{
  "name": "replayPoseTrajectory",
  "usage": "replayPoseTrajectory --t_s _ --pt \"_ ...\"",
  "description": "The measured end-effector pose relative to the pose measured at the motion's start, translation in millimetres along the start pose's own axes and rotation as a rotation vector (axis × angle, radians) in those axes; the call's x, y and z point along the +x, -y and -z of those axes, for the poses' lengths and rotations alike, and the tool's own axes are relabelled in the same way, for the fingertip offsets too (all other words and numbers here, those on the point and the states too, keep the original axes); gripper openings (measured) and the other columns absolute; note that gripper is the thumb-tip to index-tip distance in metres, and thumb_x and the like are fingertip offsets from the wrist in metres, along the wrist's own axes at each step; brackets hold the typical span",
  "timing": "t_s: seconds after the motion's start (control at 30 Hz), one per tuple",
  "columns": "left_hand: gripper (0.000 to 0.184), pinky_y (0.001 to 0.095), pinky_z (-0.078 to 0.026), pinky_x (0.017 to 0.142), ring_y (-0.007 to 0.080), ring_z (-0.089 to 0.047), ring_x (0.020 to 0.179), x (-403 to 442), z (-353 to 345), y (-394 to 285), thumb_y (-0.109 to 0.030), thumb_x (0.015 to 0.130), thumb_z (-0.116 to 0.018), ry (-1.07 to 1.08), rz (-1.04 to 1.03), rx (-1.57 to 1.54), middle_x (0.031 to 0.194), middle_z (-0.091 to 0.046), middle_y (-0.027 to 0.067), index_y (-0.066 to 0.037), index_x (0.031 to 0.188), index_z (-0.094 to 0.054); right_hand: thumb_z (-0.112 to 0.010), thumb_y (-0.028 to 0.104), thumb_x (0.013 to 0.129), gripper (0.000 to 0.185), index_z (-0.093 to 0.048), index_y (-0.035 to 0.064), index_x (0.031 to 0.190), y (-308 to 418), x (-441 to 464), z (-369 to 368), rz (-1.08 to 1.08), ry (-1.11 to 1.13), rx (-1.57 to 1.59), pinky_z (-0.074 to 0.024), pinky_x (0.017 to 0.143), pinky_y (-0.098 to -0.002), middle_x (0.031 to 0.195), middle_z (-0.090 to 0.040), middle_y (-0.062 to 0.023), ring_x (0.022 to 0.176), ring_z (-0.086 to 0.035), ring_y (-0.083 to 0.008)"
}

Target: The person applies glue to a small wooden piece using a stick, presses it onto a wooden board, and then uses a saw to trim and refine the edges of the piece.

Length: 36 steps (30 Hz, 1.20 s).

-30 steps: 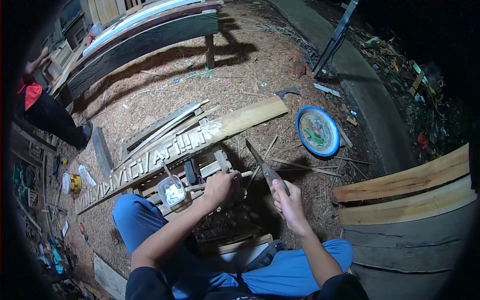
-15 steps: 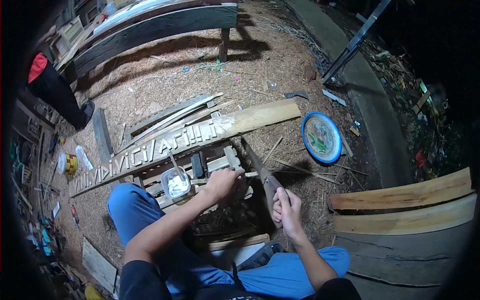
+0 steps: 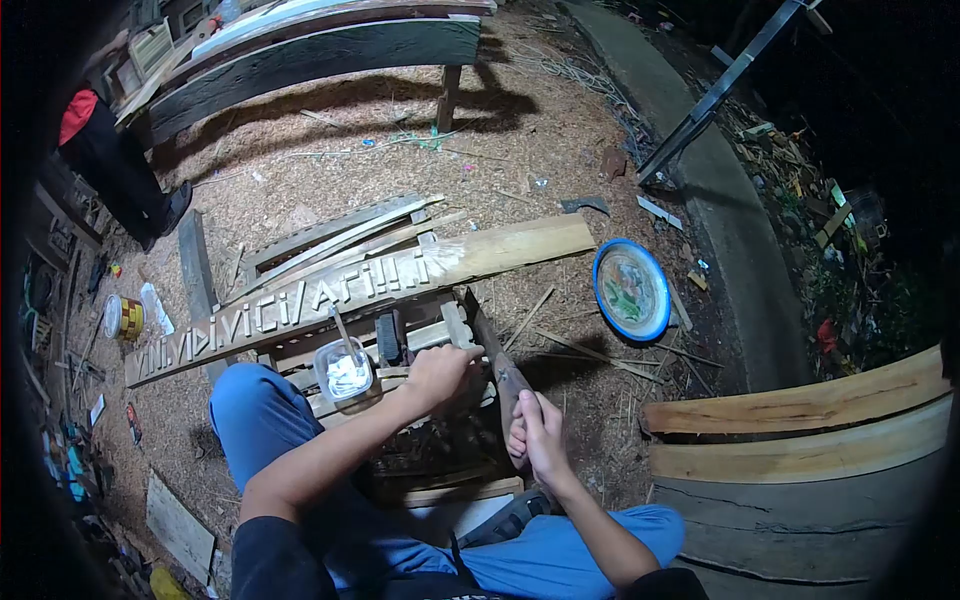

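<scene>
My right hand (image 3: 540,435) is closed around the handle of a hand saw (image 3: 487,330), whose long dark blade points away from me. Its teeth cannot be made out. My left hand (image 3: 440,378) is closed beside the blade, pressing a thin wooden strip (image 3: 482,353) onto a low slatted wooden stand (image 3: 455,322); most of the strip is hidden by the fingers. On the stand sit a clear tub of white paste (image 3: 347,372) with a stick in it, and a dark block (image 3: 390,338). Just beyond lies a board with raised wooden letters (image 3: 510,243).
A blue-rimmed basin (image 3: 632,290) lies to the right on shavings-covered ground. Planks (image 3: 790,410) are at lower right. A long bench (image 3: 310,75) stands ahead, with a person (image 3: 115,165) at its left. A yellow-labelled tub (image 3: 125,317) is at far left.
The view has shifted slightly. My right hand and the saw are a little closer in beside my left hand, which keeps its place on the stand.
</scene>
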State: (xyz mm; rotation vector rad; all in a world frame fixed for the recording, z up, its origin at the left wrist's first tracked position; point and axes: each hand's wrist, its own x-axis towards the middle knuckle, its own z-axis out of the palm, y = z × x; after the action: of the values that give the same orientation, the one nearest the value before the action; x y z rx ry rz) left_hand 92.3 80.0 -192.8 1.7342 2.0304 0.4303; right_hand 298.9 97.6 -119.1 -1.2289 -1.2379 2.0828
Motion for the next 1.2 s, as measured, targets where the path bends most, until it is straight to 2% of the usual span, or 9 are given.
replayPoseTrajectory --t_s 0.37,0.5,0.6,0.77,0.8,0.9,0.97,1.1,1.2 --pt "0.037 0.0505 -0.056 0.073 0.038 -0.07 0.087 1 3 -5 -0.017 0.088 -0.062 0.018 0.024 -0.053 0.093 -0.071 0.0197 -0.016 0.125 -0.065 -0.048 0.035 0.107 0.035 -0.04 0.0109 0.082 11 0 -6 -0.024 0.049 -0.099 -0.0297 0.039 -0.0242 0.056 -0.033 0.0031 0.041 -0.033 -0.0061" --pt "0.037 0.0509 -0.057 0.069 0.0395 -0.07 0.08 2 -3 -5 -0.019 0.089 -0.061 -0.028 0.031 -0.037 0.085 -0.071 0.0212 -0.016 0.125 -0.065 -0.046 0.034 0.107 0.035 -0.041 0.011 0.081 51 -27 4 -0.102 0.039 -0.147 -0.0292 0.037 -0.0244 0.054 -0.035 0.0023 0.039 -0.034 -0.0075" --pt "0.033 0.0512 -0.056 0.066 0.0403 -0.07 0.078 -1 -1 -11 -0.021 0.09 -0.061 -0.033 0.03 -0.061 0.083 -0.07 0.0215 -0.016 0.122 -0.066 -0.047 0.035 0.107 0.038 -0.04 0.0102 0.079 18 -5 1 -0.025 0.008 -0.068 -0.0317 0.038 -0.0252 0.055 -0.038 0.0012 0.04 -0.038 -0.0089" --pt "0.031 0.0506 -0.054 0.061 0.0377 -0.07 0.074 -5 -11 -6 -0.03 0.094 -0.058 -0.124 -0.035 -0.022 0.079 -0.069 0.0191 -0.017 0.122 -0.066 -0.062 0.016 0.1 0.022 -0.043 0.0086 0.106 35 -12 1 0.14 -0.097 -0.206 -0.0408 0.042 -0.0279 0.062 -0.045 -0.0012 0.044 -0.044 -0.0099" --pt "0.03 0.0501 -0.054 0.061 0.0378 -0.07 0.074 -6 -11 -7 -0.029 0.095 -0.058 -0.167 -0.06 -0.022 0.078 -0.069 0.0194 -0.017 0.121 -0.066 -0.06 0.011 0.099 0.029 -0.044 0.0089 0.123 39 -17 0 0.151 -0.12 -0.18 -0.042 0.043 -0.0276 0.066 -0.048 -0.0026 0.046 -0.045 -0.0093" --pt "0.03 0.0505 -0.055 0.062 0.0375 -0.07 0.075 -3 -9 -7 -0.027 0.094 -0.057 -0.097 0.01 -0.028 0.078 -0.069 0.0191 -0.018 0.121 -0.067 -0.058 0.01 0.1 0.039 -0.041 0.0092 0.135 28 -4 6 0.133 0.075 -0.193 -0.0421 0.043 -0.0272 0.066 -0.048 -0.003 0.047 -0.045 -0.0091" --pt "0.03 0.0505 -0.055 0.063 0.0374 -0.07 0.074 -4 -4 -12 -0.026 0.094 -0.058 -0.063 0.012 -0.043 0.078 -0.07 0.0191 -0.017 0.121 -0.068 -0.059 0.016 0.1 0.042 -0.042 0.0083 0.138 22 -2 7 0.17 0.056 -0.263 -0.0391 0.038 -0.0267 0.069 -0.054 -0.0027 0.045 -0.05 -0.0089" --pt "0.031 0.0508 -0.056 0.064 0.0395 -0.07 0.077 -3 -9 -7 -0.027 0.094 -0.058 -0.091 0.019 -0.028 0.083 -0.07 0.0205 -0.016 0.123 -0.065 -0.055 0.017 0.103 0.037 -0.04 0.0079 0.137 56 -21 -12 0.103 0.043 -0.399 -0.0377 0.04 -0.0265 0.06 -0.043 0.0003 0.043 -0.041 -0.0081" --pt "0.031 0.051 -0.056 0.061 0.0396 -0.07 0.073 -4 -4 -9 -0.026 0.094 -0.059 -0.046 0.011 -0.022 0.08 -0.07 0.0204 -0.017 0.122 -0.065 -0.054 0.017 0.104 0.032 -0.043 0.0087 0.133 51 -1 -6 0.052 0.077 -0.207 -0.033 0.038 -0.0252 0.058 -0.039 0.002 0.042 -0.037 -0.0067"
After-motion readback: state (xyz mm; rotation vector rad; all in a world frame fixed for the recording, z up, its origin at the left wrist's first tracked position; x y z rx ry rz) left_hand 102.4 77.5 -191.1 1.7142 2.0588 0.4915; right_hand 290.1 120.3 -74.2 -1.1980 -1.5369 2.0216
